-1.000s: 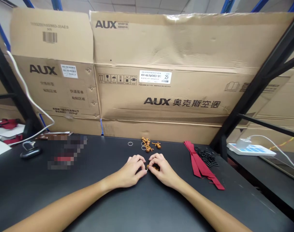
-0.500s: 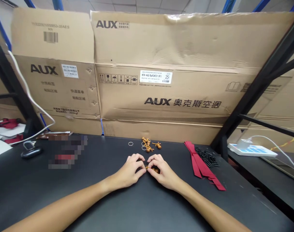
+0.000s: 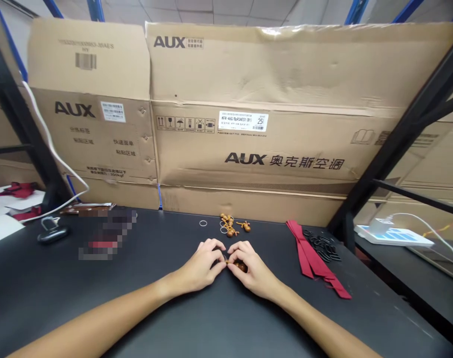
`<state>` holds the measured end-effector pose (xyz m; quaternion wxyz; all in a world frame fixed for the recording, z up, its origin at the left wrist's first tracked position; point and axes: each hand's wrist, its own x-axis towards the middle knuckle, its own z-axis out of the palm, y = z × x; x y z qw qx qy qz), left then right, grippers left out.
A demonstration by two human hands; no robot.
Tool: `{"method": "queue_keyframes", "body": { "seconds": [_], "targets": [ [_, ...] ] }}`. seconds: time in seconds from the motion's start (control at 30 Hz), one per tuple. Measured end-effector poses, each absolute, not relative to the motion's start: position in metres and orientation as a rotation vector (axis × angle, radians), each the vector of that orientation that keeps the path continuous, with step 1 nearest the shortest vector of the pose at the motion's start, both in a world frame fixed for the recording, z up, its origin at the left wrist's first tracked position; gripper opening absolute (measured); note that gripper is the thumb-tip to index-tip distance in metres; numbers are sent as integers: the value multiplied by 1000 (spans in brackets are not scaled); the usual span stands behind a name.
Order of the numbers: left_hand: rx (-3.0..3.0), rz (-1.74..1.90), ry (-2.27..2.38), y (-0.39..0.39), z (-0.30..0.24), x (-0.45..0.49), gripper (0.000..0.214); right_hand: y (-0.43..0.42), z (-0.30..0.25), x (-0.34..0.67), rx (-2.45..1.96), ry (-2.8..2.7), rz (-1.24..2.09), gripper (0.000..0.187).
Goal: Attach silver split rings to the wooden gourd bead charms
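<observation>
Nearly touching above a black table (image 3: 196,323), the left hand (image 3: 207,263) appears to pinch a ring (image 3: 225,258) while the right hand (image 3: 251,266) grips a gourd charm (image 3: 241,267) in its curl, likely steadying such small parts; other charms (image 3: 246,226) lie beyond, within easy reach.

Hands (image 3: 201,265) at a brown charm (image 3: 241,267), black table (image 3: 167,318), red straps (image 3: 306,252)
</observation>
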<state>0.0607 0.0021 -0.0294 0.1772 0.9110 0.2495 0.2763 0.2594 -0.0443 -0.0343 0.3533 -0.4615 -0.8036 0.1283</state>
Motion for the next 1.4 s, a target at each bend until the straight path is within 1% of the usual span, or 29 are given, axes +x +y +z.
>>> {"method": "queue_keyframes", "body": {
  "seconds": [0.17,0.37,0.57,0.67,0.83,1.0,1.23,1.33,1.4],
  "targets": [
    [2592,746,704,0,-26,61,16,-39,-38,264,-1311,-2027,244,10],
    [2567,766,718,0,-26,60,16,-45,-33,260,-1207,-2094,306,8],
    [2601,750,699,0,-26,61,16,-41,-35,262,-1307,-2052,233,11],
    [2598,757,702,-1,-25,61,14,-43,-33,261,-1265,-2077,266,9],
    [2615,766,690,0,-28,60,17,-46,-31,259,-1210,-2112,291,8],
    [2640,737,684,0,-26,60,16,-39,-37,263,-1315,-2069,208,9],
    [2647,721,651,-1,-25,60,13,-39,-39,264,-1346,-2079,108,9],
    [2676,740,716,0,-26,60,14,-40,-35,264,-1327,-2081,30,2],
    [2691,773,788,0,-27,60,12,-40,-32,266,-1337,-2067,-61,6]
  ]
}}
